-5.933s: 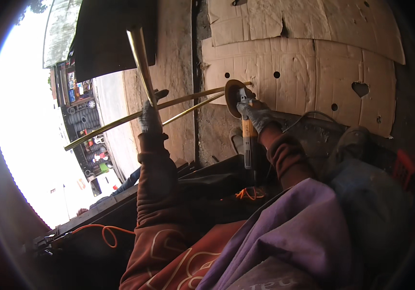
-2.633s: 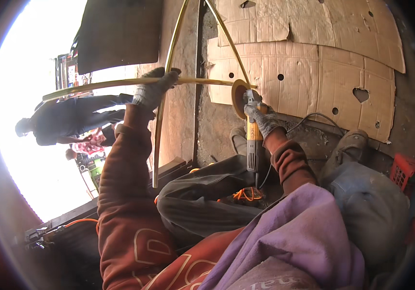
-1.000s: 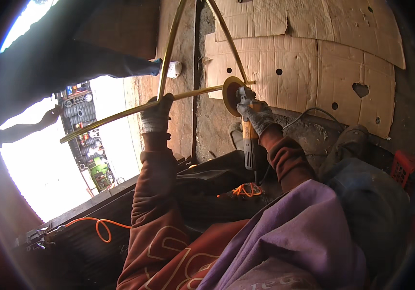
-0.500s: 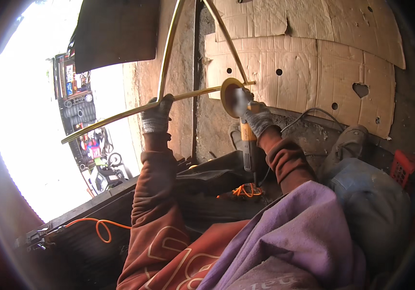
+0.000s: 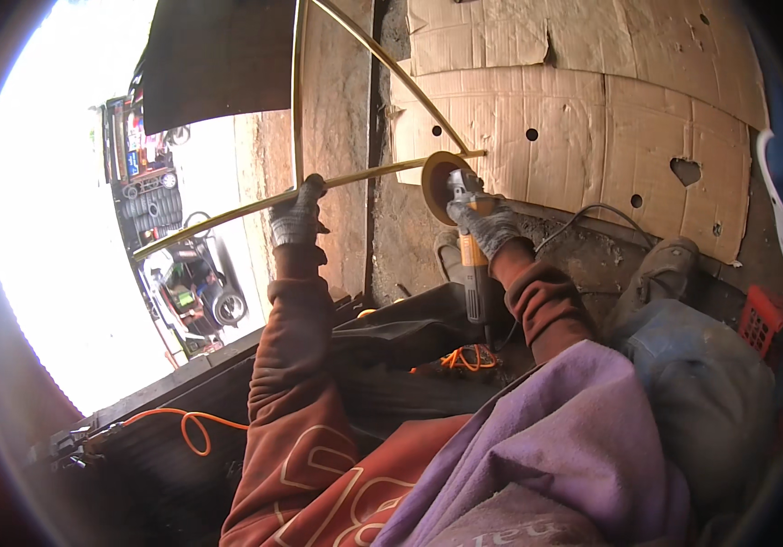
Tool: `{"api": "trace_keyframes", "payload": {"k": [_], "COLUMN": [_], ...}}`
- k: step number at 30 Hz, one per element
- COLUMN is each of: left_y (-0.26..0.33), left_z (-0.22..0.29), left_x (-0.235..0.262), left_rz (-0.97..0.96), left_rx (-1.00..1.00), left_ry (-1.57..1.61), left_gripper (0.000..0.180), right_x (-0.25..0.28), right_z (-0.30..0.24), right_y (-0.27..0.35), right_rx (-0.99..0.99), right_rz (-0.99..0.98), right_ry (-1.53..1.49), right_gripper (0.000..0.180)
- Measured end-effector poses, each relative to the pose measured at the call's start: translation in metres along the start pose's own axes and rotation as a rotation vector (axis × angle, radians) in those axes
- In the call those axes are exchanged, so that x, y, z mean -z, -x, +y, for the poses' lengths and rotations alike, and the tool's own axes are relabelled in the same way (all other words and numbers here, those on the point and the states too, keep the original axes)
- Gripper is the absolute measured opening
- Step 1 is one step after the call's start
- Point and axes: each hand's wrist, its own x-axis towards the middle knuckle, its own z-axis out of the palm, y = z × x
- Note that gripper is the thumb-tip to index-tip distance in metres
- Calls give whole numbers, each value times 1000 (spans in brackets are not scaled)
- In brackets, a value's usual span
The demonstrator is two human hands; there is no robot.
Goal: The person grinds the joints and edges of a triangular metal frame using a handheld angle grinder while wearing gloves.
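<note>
A brass-coloured frame of metal tubes (image 5: 218, 219) spans the upper left, with one long tube crossing and two others rising from it. My left hand (image 5: 297, 217), in a grey glove, is closed around the long tube where an upright tube meets it. My right hand (image 5: 492, 225), gloved too, grips an angle grinder (image 5: 474, 264) with an orange and grey body. The grinder's round disc (image 5: 434, 189) is next to the right part of the long tube; whether they touch I cannot tell.
Cardboard sheets (image 5: 565, 109) cover the ground ahead. A black cable (image 5: 596, 208) curves right of the grinder. Orange cord (image 5: 469, 358) lies below it. A red plastic crate (image 5: 760, 319) stands at right, and a dark panel (image 5: 218, 64) hangs at upper left.
The tube frame has swung, its upper part shifting left and its left end rising slightly. The grinder has moved slightly right and down. A blue and white shape has appeared at the right edge.
</note>
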Motion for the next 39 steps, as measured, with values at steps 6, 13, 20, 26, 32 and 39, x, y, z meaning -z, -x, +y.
{"api": "trace_keyframes", "payload": {"k": [6,13,20,26,32,39], "left_y": [1,-10,-12,-17,-16,-39], "left_z": [-1,-10,-15,-19,4,11], "left_x": [3,2,-1,-1,0,-8], "left_rz": [32,58,65,47,27,-31], "left_rx": [114,192,221,192,63,-248], "left_ry": [-35,14,23,64,46,-132], "left_gripper": [51,44,44,46,45,64], "right_x": [-58,-13,-61,-20,0,-24], "right_z": [-15,9,10,18,-4,-98], "right_y": [36,0,2,-15,38,110], "right_rx": [328,257,334,228,311,393], "right_rz": [-137,-3,-277,58,6,-136], "right_ry": [18,-48,-445,170,-280,-306], "right_gripper": [35,26,49,32,33,36]}}
